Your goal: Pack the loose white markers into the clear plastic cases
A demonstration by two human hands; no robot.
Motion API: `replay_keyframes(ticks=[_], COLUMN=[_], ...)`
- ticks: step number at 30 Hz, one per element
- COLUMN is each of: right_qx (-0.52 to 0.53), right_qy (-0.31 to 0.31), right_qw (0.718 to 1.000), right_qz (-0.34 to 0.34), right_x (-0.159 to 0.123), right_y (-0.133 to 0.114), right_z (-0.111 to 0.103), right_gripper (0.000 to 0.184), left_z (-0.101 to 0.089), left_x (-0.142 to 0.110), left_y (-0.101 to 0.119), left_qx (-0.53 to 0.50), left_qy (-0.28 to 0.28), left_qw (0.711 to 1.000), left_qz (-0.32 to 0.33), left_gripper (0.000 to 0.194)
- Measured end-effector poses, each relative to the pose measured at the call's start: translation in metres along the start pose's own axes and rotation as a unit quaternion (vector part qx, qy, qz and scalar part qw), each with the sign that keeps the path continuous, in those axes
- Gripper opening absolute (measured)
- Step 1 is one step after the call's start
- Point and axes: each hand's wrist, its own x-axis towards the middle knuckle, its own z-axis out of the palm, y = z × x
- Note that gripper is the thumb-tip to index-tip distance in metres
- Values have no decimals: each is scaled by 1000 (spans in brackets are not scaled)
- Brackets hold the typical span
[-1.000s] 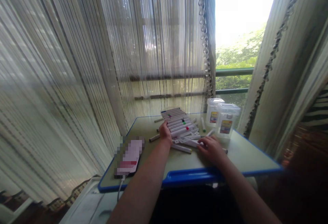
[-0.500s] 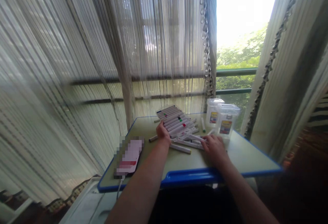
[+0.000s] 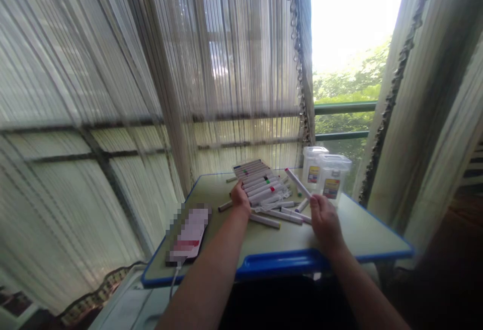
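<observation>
My left hand (image 3: 240,196) is closed around the near edge of a clear marker holder (image 3: 279,196) filled with a row of white markers (image 3: 260,181), some with green, red or dark bands. In my right hand (image 3: 326,219) a single white marker (image 3: 298,181) with a pink-red end is gripped, its tip pointing up and to the left. Several loose markers (image 3: 281,215) lie on the table between my hands. One yellow-ended marker (image 3: 265,221) rests beside my left wrist.
Two clear plastic boxes with labels, a nearer box (image 3: 334,176) and a farther box (image 3: 315,164), stand at the back right. A phone (image 3: 190,232) with a cable lies on the left of the blue-edged table (image 3: 362,229). Sheer curtains (image 3: 234,68) hang behind it.
My right hand has risen from the loose markers and now holds one of them up. My left hand stays at the holder. The view has shifted slightly.
</observation>
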Motion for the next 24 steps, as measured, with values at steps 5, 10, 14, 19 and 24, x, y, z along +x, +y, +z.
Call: replay_keyframes(ticks=[5, 10, 14, 19, 24], right_qx=[3, 16, 24, 28, 14], right_qy=[8, -37, -61, -72, -70], right_qw=[994, 980, 976, 976, 980], right_qz=[-105, -197, -207, -202, -187], right_x=[-1, -2, -3, -3, -3], right_y=[0, -4, -6, -4, -4], right_z=[2, 1, 0, -1, -1], right_gripper=[26, 11, 8, 11, 15], left_z=[0, 0, 0, -3, -3], left_x=[-5, -6, -3, 1, 1], left_y=[-3, -4, -5, -9, -10], left_qx=[33, 53, 56, 64, 73], left_qy=[-33, -43, -47, -46, -53], left_qw=[999, 997, 997, 997, 996], left_qz=[-13, -23, -16, 2, -7], left_gripper=[23, 24, 23, 21, 25])
